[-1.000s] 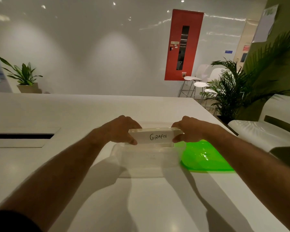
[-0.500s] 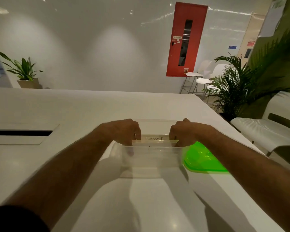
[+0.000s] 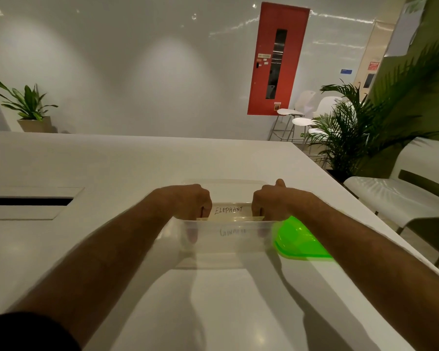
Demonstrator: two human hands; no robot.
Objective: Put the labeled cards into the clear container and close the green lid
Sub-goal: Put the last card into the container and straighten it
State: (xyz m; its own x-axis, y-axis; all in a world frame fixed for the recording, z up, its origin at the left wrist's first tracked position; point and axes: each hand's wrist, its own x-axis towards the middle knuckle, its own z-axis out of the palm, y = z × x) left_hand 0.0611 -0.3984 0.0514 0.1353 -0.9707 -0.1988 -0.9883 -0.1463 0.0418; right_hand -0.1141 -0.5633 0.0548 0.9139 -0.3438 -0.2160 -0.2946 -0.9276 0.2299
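A broad white counter (image 3: 112, 168) fills most of the view, with a dark rectangular slot (image 3: 28, 201) cut into it at the left. Beyond its far edge a red door (image 3: 276, 59) stands in the pale wall, a big palm (image 3: 360, 133) grows at the right beside white stools (image 3: 297, 120), and a smaller potted plant (image 3: 28, 105) sits at the far left. A white chair (image 3: 401, 196) stands off the counter's right edge.

Two bare forearms reach forward to the clear container (image 3: 226, 249), which sits open on the counter near its right side. The green lid (image 3: 299, 241) lies flat on the counter just beside the container's right wall — not on it.

Both hands are down inside the container. The left hand (image 3: 188, 201) and the right hand (image 3: 269, 201) each curl their fingers round an end of a card held upright between them; its faint lettering (image 3: 232, 232) shows blurred through the near wall and cannot be read with certainty. The fingertips (image 3: 192, 236) of the left hand show through the plastic, low in the container. Behind that card another card marked ELEPHANT (image 3: 228, 211) stands inside the container, between the two hands. The right thumb (image 3: 280, 183) sticks up above the far rim.
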